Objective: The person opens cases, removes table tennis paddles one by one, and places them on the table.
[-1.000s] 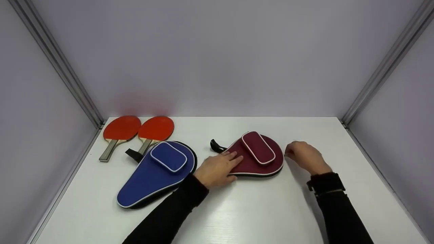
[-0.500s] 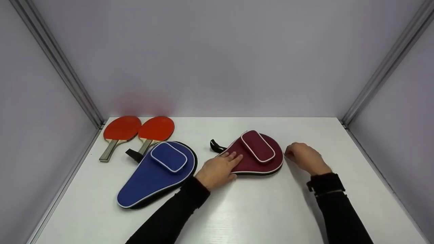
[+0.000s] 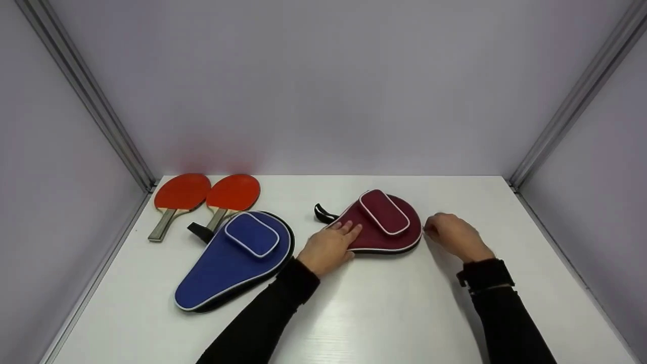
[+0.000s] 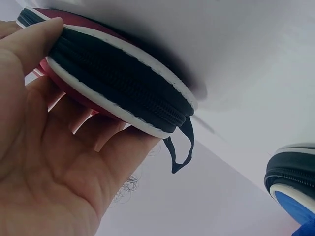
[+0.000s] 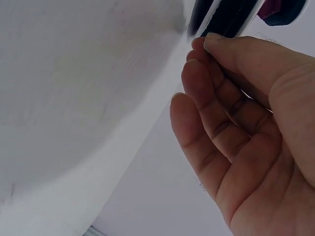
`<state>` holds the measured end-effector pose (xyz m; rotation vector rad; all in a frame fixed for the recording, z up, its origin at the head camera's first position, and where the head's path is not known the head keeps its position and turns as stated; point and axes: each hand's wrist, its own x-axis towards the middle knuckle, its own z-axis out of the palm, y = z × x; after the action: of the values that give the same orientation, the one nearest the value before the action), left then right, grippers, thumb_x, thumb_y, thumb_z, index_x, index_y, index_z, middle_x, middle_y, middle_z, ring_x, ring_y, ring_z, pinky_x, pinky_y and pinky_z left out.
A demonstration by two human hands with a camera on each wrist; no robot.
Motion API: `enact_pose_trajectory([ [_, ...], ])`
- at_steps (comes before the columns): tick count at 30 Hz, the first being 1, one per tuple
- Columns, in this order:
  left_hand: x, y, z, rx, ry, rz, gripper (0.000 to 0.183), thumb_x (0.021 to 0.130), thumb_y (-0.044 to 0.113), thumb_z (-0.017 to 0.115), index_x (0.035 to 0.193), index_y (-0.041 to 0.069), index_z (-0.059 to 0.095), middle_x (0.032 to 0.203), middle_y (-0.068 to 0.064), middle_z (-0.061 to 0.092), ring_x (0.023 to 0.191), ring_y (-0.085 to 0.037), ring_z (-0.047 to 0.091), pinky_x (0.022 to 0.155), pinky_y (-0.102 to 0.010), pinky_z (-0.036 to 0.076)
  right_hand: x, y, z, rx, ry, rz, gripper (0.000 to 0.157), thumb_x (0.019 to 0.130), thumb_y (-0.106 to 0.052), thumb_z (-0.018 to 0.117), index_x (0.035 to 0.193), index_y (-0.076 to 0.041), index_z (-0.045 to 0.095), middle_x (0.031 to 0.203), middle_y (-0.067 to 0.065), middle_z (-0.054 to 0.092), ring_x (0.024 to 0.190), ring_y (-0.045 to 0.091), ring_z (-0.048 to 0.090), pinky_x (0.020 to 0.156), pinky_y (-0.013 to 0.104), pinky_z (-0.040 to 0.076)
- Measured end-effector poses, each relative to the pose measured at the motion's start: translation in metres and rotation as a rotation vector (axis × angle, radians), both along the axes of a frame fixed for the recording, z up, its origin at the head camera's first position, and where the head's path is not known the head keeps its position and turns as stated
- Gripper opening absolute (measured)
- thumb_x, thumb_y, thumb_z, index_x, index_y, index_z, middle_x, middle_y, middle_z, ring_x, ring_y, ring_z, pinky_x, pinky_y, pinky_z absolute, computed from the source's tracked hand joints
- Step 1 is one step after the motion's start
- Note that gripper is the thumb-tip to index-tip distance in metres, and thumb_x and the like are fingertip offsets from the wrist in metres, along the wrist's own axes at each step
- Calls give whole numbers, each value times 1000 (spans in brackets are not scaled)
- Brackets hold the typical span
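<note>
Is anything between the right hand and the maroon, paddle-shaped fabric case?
Nothing visible. The right hand pinches at the rounded edge of the case; the left hand lies over its narrow end, out of the way.

Work booth [image 3: 596, 167], pale panels [image 3: 323, 101], metal frame [image 3: 90, 91]

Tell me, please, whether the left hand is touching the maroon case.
Touching. The left wrist view shows the left hand with its thumb directly against the side of the maroon case.
</note>
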<state>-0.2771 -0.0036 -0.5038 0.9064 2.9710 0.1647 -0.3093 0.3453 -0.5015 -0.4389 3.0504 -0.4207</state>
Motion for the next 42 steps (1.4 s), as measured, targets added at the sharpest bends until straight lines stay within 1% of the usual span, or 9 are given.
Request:
enact_pose_trajectory([
  [3, -16, 3, -19, 21, 11, 5, 71, 116, 39, 74, 180, 18, 51, 183, -11, 55, 169, -36, 56, 136, -48, 53, 0, 0, 0, 0, -1, -5, 11, 110, -10, 80, 113, -2, 87, 110, 15, 85, 102, 33, 82, 91, 56, 70],
  [7, -48, 6, -63, 74, 53, 0, 75, 113, 45, 76, 179, 21, 52, 182, -10, 57, 169, -35, 57, 136, -50, 52, -1, 0, 0, 2, -9, -5, 10, 110, -9, 80, 113, -2, 87, 108, 14, 84, 100, 31, 80, 90, 55, 69],
  [10, -53, 9, -63, 66, 65, 13, 74, 113, 43, 76, 179, 22, 52, 180, -9, 58, 167, -35, 59, 136, -49, 53, -1, -1, 1, -2, -10, 2, 10, 110, -8, 80, 113, -3, 87, 108, 14, 84, 100, 29, 79, 89, 54, 69],
  [13, -42, 12, -43, 14, 66, 35, 75, 113, 42, 77, 180, 21, 50, 181, -9, 58, 167, -35, 59, 136, -49, 53, -1, -3, 1, -6, -1, 16, 9, 109, -8, 80, 112, -3, 87, 108, 13, 84, 100, 29, 80, 89, 55, 69],
  [17, -65, 15, -73, 22, 103, 35, 81, 110, 49, 79, 181, 22, 49, 180, -10, 58, 166, -37, 60, 136, -51, 53, 0, -6, 1, -7, 14, 40, 10, 109, -6, 79, 113, -3, 88, 111, 15, 86, 105, 33, 83, 93, 57, 70],
  [18, -76, 16, -87, 24, 117, 33, 82, 109, 51, 79, 181, 24, 49, 181, -10, 57, 166, -37, 60, 135, -51, 54, 0, -6, 1, -8, 15, 44, 10, 109, -6, 79, 113, -2, 88, 111, 15, 86, 105, 33, 83, 93, 57, 71],
  [20, -87, 19, -97, 16, 124, 33, 82, 110, 52, 78, 181, 24, 49, 180, -10, 58, 165, -37, 61, 133, -52, 56, 1, -8, 1, -10, 13, 51, 11, 109, -5, 78, 114, -2, 88, 112, 16, 86, 106, 33, 83, 93, 56, 71],
  [30, -98, 27, -96, -12, 123, 52, 83, 111, 52, 77, 182, 24, 46, 181, -10, 57, 164, -36, 62, 134, -49, 55, 2, -24, 3, 0, 5, 89, 11, 109, -7, 79, 112, -2, 88, 104, 12, 86, 96, 27, 80, 87, 52, 70],
  [42, -99, 28, -96, 0, 103, 72, 83, 111, 52, 76, 183, 25, 45, 182, -9, 55, 166, -36, 60, 135, -51, 54, 9, -45, 2, 9, 37, 162, 8, 106, -2, 80, 109, -4, 88, 101, 8, 87, 91, 21, 79, 84, 47, 71],
])
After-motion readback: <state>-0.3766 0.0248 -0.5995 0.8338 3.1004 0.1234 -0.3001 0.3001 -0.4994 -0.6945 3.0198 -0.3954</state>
